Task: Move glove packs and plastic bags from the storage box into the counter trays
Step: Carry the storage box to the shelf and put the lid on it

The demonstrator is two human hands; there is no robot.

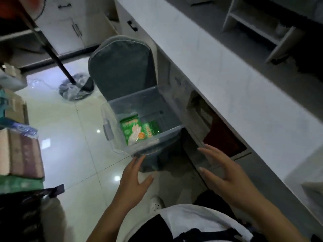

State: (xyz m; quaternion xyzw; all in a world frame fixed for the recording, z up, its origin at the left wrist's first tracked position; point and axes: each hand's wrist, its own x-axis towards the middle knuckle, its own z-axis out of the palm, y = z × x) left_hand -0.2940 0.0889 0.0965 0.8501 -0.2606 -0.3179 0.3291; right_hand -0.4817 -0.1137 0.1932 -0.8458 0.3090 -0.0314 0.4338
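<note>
A: What's worn on the arms? Any sleeves, rings, watch etc.?
B: Both forearms bare as far as seen; left hand (134,179) and right hand (225,173) bare too, nothing on fingers or wrists; nails look pale, a bit long on the right.
A: Torso?
B: White top (201,217) at bottom centre, loose & creased; dark garment below it, w/ a dark strap or cord across, details too dim to tell.
A: Footwear?
B: One white shoe (156,204), rounded toe w/ small vent holes, clog-type; rest hidden by the top.
</note>
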